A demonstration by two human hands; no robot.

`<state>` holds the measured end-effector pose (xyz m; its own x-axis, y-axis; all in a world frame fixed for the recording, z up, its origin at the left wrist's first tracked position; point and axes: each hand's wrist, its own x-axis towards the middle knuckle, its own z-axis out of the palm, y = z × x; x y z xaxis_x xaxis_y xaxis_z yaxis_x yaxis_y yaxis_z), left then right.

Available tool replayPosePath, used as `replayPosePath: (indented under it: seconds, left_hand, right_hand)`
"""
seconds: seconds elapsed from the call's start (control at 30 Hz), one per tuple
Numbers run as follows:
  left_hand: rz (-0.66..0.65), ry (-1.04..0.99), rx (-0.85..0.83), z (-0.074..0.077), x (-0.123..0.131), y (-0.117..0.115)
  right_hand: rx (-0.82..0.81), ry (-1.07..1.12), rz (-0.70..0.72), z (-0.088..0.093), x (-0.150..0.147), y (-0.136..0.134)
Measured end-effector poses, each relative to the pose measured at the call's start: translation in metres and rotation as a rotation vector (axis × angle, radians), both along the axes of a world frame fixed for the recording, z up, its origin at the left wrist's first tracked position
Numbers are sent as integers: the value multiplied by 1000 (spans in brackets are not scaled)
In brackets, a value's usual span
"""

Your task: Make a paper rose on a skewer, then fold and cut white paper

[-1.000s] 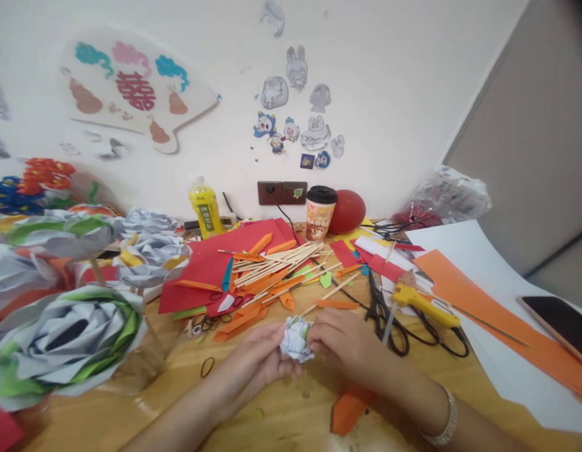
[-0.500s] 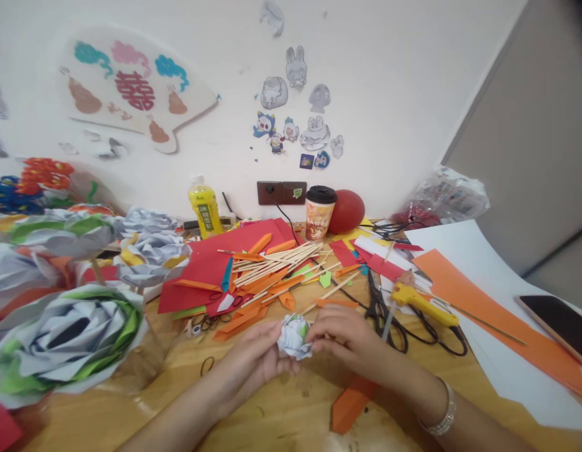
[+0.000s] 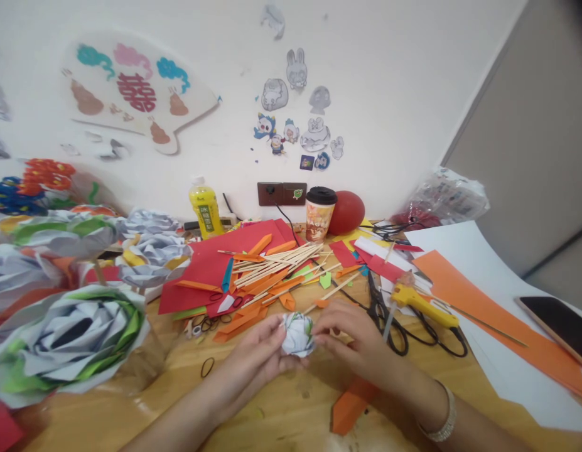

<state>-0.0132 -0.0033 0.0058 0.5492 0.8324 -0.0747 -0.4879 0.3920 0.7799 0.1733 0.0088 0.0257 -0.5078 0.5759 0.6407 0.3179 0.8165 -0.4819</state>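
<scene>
A small white paper flower (image 3: 297, 336) with a touch of green sits above the wooden table near the middle. My left hand (image 3: 265, 348) cups it from the left, thumb and fingers closed around its side. At the flower's right edge, the bent thumb and fingertips of my right hand (image 3: 344, 336) pinch the paper. A wooden stick (image 3: 335, 287) lies just beyond the flower. Below my right forearm is a folded orange paper strip (image 3: 350, 408), partly hidden by the arm.
Large finished paper flowers (image 3: 78, 339) stand at left. Wooden sticks (image 3: 272, 267) and folded orange strips lie on red paper (image 3: 191, 276). Scissors (image 3: 380, 307), a yellow glue gun (image 3: 425, 304), a phone (image 3: 561, 326), a lidded cup (image 3: 319, 216) and a yellow bottle (image 3: 206, 210) are around.
The paper flower has turned slightly and shifted a little to the right in my left hand. My right fingers have moved slightly along its right edge.
</scene>
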Motion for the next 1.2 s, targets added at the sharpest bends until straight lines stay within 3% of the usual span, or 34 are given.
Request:
replayPosePath:
  seconds: [0.23,0.63,1.03,1.2]
  left_hand:
    - [65,41,87,-6,-3,0]
    - [82,81,70,-4,1,-1]
    - [114,157,35,-4,2,-2]
    - [92,177,28,-4,2,-1]
  right_hand:
    - [65,-31,-75,-2,-6,-7]
    - [140,-31,-70,-3,-7,-6]
    - [-33,-69,-70,2,-7,-5]
    - [23,-91,-55,0,-7,-4]
